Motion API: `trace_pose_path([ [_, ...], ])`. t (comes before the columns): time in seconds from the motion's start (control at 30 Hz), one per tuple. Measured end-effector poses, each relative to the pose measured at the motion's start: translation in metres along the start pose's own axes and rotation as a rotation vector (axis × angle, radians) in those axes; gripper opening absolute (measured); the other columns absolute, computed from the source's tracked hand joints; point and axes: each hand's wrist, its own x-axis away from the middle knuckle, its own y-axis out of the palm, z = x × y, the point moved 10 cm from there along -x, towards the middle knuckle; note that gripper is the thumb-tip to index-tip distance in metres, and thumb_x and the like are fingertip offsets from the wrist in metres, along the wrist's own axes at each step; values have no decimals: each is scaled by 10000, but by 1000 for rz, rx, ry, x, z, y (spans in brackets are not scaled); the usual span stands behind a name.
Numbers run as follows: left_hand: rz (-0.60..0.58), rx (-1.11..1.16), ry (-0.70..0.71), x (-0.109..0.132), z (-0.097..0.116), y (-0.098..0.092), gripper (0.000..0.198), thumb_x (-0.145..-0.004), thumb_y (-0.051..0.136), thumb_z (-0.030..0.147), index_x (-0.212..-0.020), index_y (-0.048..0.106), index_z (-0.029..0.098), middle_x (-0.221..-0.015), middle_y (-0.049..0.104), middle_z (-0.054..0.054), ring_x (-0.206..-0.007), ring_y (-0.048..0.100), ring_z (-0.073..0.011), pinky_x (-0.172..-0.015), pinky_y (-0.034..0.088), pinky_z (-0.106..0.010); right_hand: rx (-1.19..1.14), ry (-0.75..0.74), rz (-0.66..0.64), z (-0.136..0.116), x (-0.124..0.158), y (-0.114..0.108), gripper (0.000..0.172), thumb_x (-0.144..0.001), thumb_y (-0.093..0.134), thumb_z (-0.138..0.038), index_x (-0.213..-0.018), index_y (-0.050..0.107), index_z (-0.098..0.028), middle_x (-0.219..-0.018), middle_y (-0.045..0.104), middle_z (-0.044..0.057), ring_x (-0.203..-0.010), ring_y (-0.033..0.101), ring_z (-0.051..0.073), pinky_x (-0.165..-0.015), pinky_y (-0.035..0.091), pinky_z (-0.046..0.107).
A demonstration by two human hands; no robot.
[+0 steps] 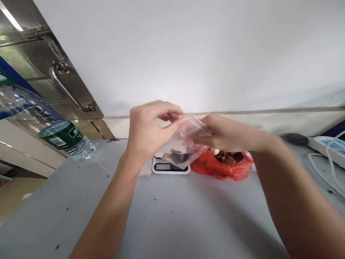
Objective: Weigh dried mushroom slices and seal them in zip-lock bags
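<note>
A clear plastic bag (180, 144) with dark brown dried pieces (176, 156) in its bottom hangs between my hands, above a small digital scale (171, 172). My left hand (153, 124) pinches the bag's top edge between thumb and fingers. Fingers of my right hand (221, 133) reach to the bag's mouth and are partly hidden behind the plastic; they appear closed on its side. The scale's display reads about zero, and the bag covers most of its plate. Just right of the scale sits a red plastic bag (221, 167), open at the top, holding brown dried pieces (228, 158).
A large water bottle (61, 133) stands at the left edge of the grey table (167, 223). At right lie a white power strip (331, 147), white cables (327, 165) and a black object (296, 139). The wall (188, 54) rises close behind. Small dark crumbs dot the tabletop.
</note>
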Motion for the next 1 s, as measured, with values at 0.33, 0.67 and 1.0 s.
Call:
trace_pose_path([
  [0.33,-26,80,79,-1,36,44,204,-989,592,221,-856,748,221,-837,793,7,-742,714,-152,-719,577,-283,103,150,894,61,135,-126,233,-841,701,-400,-942,846,-247,-1052,833,83,-1093,756,345,-966,596,503],
  [0.67,-597,55,93,38,48,140,243,-996,568,183,-859,766,213,-855,759,-10,-702,646,-149,-657,492,-276,390,205,407,168,172,-61,493,-899,593,-571,-1207,793,-242,-1605,528,138,-1490,460,450,-1152,473,644],
  [1.0,-906,-166,39,56,36,159,262,-948,737,427,-1084,783,208,-1135,747,-72,-1177,599,-292,-930,521,-362,552,339,401,164,129,-62,563,-968,475,-549,-1372,698,-227,-1584,546,178,-1523,408,453,-1207,361,672],
])
